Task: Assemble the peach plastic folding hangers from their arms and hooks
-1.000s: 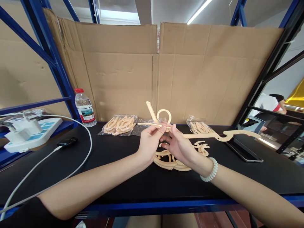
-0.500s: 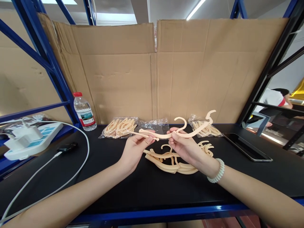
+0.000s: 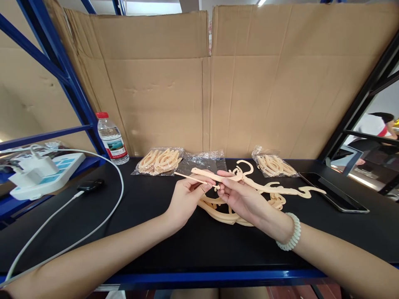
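My left hand pinches a thin beige plastic rod above the black shelf top. My right hand, with a pale bead bracelet on its wrist, grips a beige plastic hanger piece with a hook and a long curved arm reaching right. The rod's tip and the hanger piece meet between my two hands. Under my hands lies a loose pile of beige hanger parts.
Two clear bags of beige parts and an empty clear bag lie against the cardboard wall. A water bottle, a power strip with chargers and a white cable are at left. A tablet lies at right. Another person shows at far right.
The hanger piece has turned in my right hand: its long arm, raised toward the back half a second ago, now lies lower and points right. Both hands stay together on the parts.
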The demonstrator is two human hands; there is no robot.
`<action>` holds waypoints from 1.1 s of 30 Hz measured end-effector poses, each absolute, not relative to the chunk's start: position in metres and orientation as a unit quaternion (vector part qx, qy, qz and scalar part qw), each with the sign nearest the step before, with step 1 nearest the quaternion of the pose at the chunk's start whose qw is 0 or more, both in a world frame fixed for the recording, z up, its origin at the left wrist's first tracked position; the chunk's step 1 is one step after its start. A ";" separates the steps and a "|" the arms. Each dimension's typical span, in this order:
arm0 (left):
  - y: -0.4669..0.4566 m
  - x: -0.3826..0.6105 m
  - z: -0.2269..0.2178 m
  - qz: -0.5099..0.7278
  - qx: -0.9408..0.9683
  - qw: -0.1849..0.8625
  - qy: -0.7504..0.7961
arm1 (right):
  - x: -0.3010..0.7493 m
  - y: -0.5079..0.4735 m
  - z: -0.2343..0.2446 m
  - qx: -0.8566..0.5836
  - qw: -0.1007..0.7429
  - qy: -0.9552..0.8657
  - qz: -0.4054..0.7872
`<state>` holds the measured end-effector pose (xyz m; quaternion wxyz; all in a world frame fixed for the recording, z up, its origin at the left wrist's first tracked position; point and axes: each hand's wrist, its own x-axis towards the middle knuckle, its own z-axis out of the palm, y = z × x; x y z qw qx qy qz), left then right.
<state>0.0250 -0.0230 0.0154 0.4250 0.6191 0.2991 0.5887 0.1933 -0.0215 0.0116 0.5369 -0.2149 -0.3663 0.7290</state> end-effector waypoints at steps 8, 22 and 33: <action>-0.033 0.032 0.017 0.561 0.661 0.419 0.270 | 0.187 -0.024 0.009 -0.186 0.529 -0.398 0.726; -0.038 0.007 0.024 0.582 0.554 0.518 0.293 | 0.209 -0.027 0.016 -0.272 0.504 -0.415 0.707; -0.039 0.005 0.029 0.493 0.550 0.614 0.281 | 0.213 -0.037 0.023 -0.288 0.475 -0.485 0.675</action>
